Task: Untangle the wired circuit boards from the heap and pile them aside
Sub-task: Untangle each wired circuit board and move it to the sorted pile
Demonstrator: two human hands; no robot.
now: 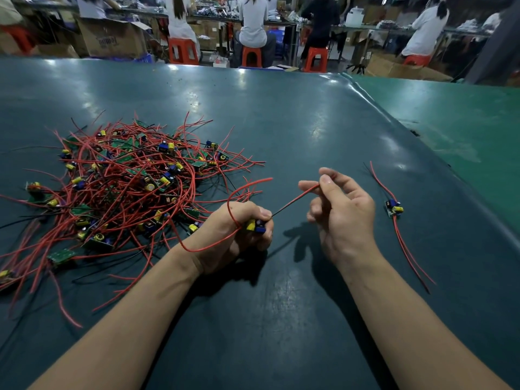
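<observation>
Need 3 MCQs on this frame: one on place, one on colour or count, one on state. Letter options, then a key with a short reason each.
1. Where does the finished board lie?
A. on the heap
B. alone on the table, right of the right hand
C. in a box

2. What colour are most wires in the heap?
A. red
B. white
C. yellow

3. What is the right hand doing?
A. lying flat on the table
B. pinching a red wire
C. holding a tool

Key:
1 B, it sits apart on the table mat, away from the tangle.
2 A, red strands dominate, with a few black.
3 B, thumb and forefinger pinch the wire running from the board in the left hand.
</observation>
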